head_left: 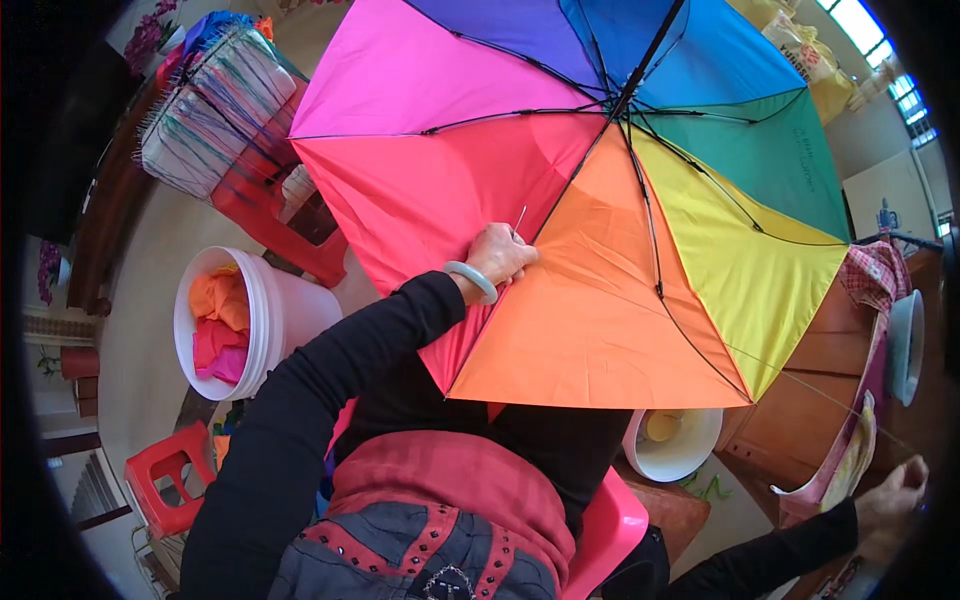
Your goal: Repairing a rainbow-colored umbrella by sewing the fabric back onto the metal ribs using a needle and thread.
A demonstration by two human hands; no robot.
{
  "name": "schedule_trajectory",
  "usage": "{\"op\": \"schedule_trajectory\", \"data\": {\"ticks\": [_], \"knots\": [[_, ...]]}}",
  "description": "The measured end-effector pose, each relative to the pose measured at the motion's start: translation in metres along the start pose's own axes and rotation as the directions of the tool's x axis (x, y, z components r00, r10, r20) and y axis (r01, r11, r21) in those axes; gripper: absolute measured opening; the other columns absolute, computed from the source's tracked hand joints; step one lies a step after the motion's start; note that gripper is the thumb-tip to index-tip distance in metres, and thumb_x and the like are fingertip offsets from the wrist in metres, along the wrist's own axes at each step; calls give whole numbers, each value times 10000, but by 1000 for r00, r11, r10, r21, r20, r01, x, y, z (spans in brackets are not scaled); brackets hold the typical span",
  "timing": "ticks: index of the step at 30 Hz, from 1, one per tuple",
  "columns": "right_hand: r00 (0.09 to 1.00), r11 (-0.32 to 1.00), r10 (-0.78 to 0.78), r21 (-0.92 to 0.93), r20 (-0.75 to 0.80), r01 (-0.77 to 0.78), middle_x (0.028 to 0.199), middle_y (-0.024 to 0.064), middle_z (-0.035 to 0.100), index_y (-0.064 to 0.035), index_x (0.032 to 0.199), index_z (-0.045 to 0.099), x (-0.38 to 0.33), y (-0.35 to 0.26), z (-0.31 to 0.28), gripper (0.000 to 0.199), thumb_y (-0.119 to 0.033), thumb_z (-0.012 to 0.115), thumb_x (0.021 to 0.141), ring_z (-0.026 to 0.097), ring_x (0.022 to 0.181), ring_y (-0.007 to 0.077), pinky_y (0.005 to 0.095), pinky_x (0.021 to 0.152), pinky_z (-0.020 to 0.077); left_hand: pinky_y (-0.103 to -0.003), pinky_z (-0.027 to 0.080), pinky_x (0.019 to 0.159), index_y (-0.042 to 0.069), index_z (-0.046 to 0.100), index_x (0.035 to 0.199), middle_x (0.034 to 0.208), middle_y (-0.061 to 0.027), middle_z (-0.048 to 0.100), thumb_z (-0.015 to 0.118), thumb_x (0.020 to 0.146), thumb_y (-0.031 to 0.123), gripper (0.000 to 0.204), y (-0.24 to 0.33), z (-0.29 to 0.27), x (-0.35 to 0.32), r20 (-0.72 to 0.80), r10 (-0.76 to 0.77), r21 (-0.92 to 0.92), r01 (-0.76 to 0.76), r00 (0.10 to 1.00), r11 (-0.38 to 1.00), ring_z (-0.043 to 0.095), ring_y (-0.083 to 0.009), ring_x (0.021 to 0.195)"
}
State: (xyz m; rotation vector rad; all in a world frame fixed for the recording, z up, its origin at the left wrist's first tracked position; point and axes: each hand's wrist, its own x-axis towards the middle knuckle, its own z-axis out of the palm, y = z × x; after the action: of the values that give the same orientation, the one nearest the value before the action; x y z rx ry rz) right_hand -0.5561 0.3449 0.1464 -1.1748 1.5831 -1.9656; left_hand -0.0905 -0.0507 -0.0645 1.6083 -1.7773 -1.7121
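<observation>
umbrella over bucket; stools

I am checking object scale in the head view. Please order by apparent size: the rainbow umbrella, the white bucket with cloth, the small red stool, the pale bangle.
1. Rainbow umbrella
2. White bucket
3. Red stool
4. Bangle

The bangle's nearness to the camera does not change its rank.

- The open rainbow umbrella fills the middle, blocking reach ahead.
- White bucket and red stool crowd the left floor.
- Wooden table bounds the right.
- Bare floor lies beyond the bucket.
</observation>
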Motion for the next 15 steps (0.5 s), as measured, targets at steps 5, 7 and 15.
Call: {"op": "schedule_trajectory", "data": {"ticks": [5, 7, 15], "knots": [[973, 873, -170, -482, -157, 75, 828, 23, 551, 8, 1015, 545, 29, 33, 164, 204, -85, 467, 851, 509, 644, 105, 220, 558, 437, -202, 388, 358, 14, 509, 717, 585, -59, 554, 602, 737, 131, 150, -1, -4, -3, 36, 56, -101, -52, 998, 994, 514, -100, 442], [962, 917, 60, -396, 266, 53, 758, 14, 492, -1, 928, 540, 26, 113, 270, 175, -100, 446, 819, 461, 637, 79, 204, 560, 414, -201, 388, 364, 12, 512, 724, 591, -58, 553, 589, 755, 140, 153, -2, -8, -5, 44, 10, -144, -3, 999, 990, 517, -100, 452], [871, 596, 300, -790, 389, 147, 753, 184, 575, -41, 748, 522, -41, 229, 463, 49, -86, 525, 729, 571, 700, 356, 436, 589, 448, -199, 391, 401, 7, 536, 773, 626, -43, 547, 510, 854, 196, 207, -4, -13, -8, 121, -32, -269, 64, 992, 961, 525, -95, 505]]}}
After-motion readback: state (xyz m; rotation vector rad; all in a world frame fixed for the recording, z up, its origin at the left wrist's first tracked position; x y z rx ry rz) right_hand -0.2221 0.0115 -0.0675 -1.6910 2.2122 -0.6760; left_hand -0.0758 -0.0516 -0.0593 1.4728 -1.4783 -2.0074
